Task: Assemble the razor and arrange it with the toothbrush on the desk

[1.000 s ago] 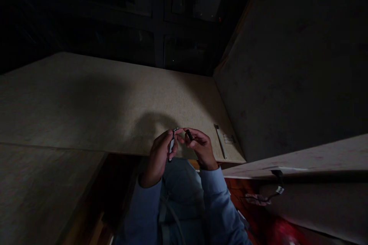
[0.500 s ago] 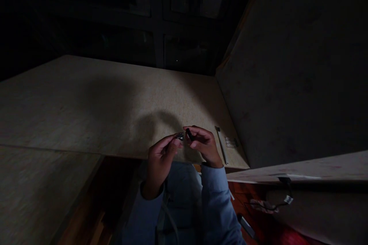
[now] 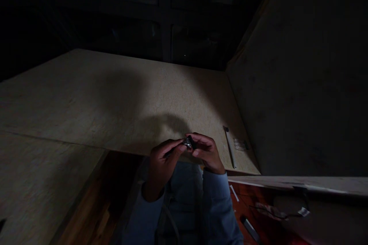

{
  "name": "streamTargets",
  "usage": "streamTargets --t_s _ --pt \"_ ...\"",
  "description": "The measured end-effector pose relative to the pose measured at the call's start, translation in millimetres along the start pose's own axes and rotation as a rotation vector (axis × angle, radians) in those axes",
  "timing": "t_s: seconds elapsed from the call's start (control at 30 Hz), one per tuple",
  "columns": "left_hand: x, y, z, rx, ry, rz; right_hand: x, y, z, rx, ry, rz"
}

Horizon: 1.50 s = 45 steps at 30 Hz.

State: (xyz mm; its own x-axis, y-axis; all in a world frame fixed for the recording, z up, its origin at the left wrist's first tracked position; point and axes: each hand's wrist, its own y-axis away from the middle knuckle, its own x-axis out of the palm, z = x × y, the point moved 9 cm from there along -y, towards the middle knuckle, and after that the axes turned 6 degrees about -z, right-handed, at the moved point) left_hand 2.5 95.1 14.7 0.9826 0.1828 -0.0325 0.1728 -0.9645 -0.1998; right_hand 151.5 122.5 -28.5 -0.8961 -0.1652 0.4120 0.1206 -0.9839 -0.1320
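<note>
In the head view, my left hand (image 3: 163, 160) pinches a small shiny silver piece (image 3: 186, 143) between thumb and fingers. Facing it, my right hand (image 3: 211, 156) grips a small black piece (image 3: 192, 141) in the same way. The two pieces meet or overlap between my fingertips; in the dim light I cannot tell whether they are joined. Both hands are just above the front edge of the pale table (image 3: 161, 92). A thin white stick with a dark head, like a toothbrush (image 3: 230, 149), lies right of my right hand.
Beside the stick lies a small clear plastic pack (image 3: 240, 144). A tall panel (image 3: 299, 84) borders the table on the right. Below, the reddish floor holds a grey and black object (image 3: 250, 229) and a cable with a white tag (image 3: 304, 211). Dark window frames (image 3: 165, 42) stand behind.
My hands have come closer together, bringing the silver piece up against the black one. The view has shifted a little.
</note>
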Motion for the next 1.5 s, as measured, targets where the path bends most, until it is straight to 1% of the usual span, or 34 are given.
streamTargets --t_s 0.1,0.27,0.47,0.63,0.77,1.03,1.3,1.5 --pt "4.6 -2.6 6.2 -0.016 -0.015 0.020 -2.2 -2.2 -5.4 0.003 -0.024 0.004" --pt "9.0 -7.4 11.8 -0.026 -0.033 0.050 -10.5 -4.6 -17.9 0.055 -0.006 -0.019" --pt "10.5 -11.4 16.5 -0.040 -0.029 0.045 -17.8 -6.1 -25.2 0.082 -0.029 -0.056" --pt "10.3 -13.6 17.9 -0.046 -0.018 0.063 -19.8 -8.3 -21.7 0.068 0.032 -0.060" --pt "7.9 -13.4 15.8 -0.031 -0.018 0.078 -15.9 -9.3 -15.8 0.037 0.076 -0.032" --pt "2.0 -10.4 15.8 -0.064 -0.017 0.093 -9.2 -6.6 -7.3 -0.014 0.148 -0.016" --pt "2.2 -11.0 11.8 0.019 -0.020 0.093 -9.2 -6.6 -12.7 0.004 0.101 -0.003" --pt "3.8 -12.7 10.1 0.027 -0.024 0.097 -9.4 -7.8 -11.4 -0.011 0.064 -0.009"
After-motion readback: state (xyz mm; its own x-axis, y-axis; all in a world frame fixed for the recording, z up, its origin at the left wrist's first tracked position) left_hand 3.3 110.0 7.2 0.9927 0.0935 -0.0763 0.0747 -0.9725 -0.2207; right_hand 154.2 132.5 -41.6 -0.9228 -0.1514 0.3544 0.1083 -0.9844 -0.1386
